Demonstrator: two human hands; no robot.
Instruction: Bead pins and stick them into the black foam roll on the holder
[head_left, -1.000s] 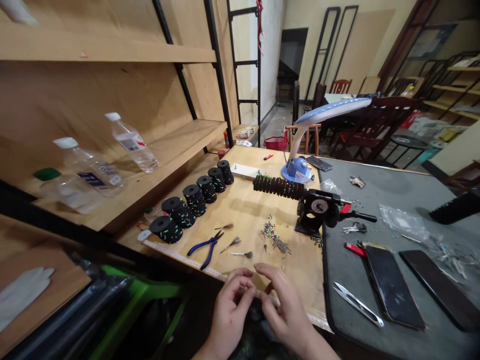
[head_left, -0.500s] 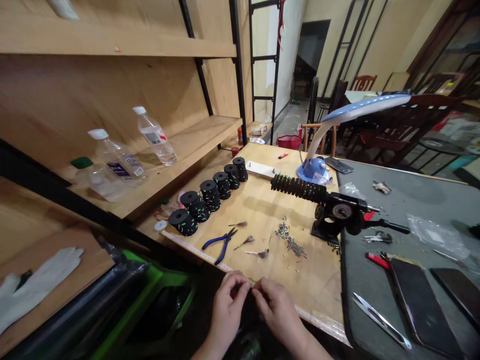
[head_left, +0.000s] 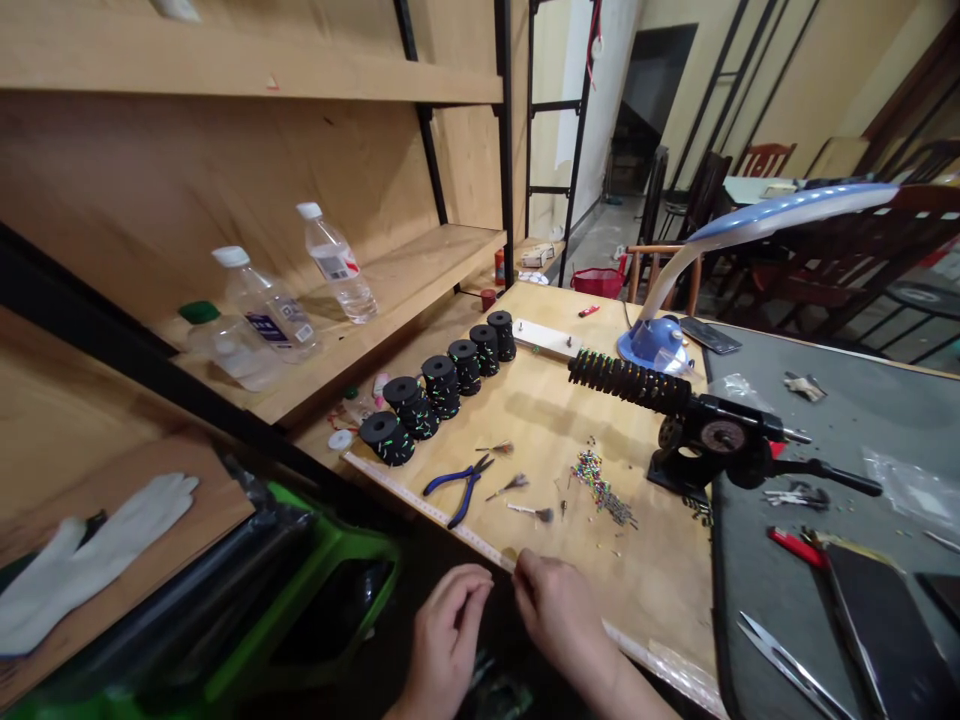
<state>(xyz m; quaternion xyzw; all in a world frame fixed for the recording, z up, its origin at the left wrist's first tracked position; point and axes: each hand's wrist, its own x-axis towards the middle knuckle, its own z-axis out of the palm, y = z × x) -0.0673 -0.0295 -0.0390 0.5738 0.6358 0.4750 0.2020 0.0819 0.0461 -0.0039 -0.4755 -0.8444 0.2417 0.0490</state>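
My left hand (head_left: 451, 632) is held just off the table's front edge, its thumb and fingertips pinched together. Whatever may be between them is too small to make out. Beside it, a little higher and apart from it, my right hand (head_left: 556, 605) has its fingers curled at the edge, their tips partly hidden. Closest on the tabletop lie blue-handled pliers (head_left: 459, 489) with open jaws and a small brush-like piece with a white stem (head_left: 531, 512). A pile of tiny coloured beads and metal bits (head_left: 600, 487) is spread farther right.
Black spools with coloured specks (head_left: 387, 438) line the left side. A hand-cranked winder (head_left: 712, 435) carries a wound black rod. Behind stands a blue lamp (head_left: 652, 342). On the grey mat (head_left: 750, 560) rest thread snips (head_left: 784, 660) and a dark phone-like slab (head_left: 885, 620).
The view has swung left, so the table things sit farther right. My hands, fingertips almost touching before, have drawn apart; the right one is now nearer the table edge.
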